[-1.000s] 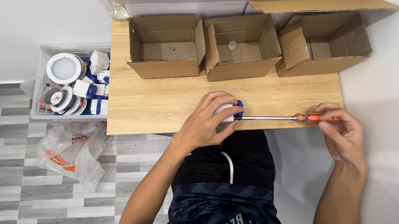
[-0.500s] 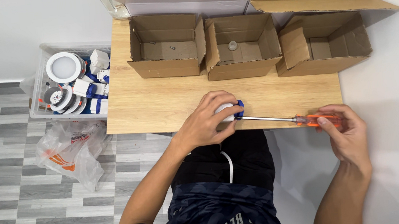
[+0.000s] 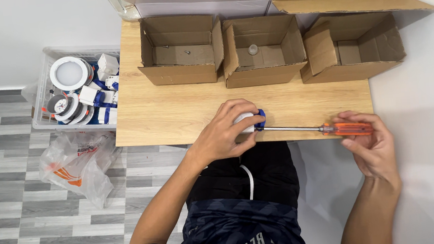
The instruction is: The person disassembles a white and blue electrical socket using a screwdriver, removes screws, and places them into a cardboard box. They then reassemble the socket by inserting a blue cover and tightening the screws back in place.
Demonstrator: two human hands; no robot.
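Left hand (image 3: 223, 134) clamps the small, rigid lamp (image 3: 246, 120) on the counter (image 3: 173, 110) — right hand (image 3: 370, 144) grips the screwdriver (image 3: 329, 128) handle; its tip could slip.

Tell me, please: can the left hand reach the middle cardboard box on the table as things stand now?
Probably yes. The left hand rests on a small white and blue part at the table's near edge, and only bare wood lies between it and the middle box. It would need to release the part first.
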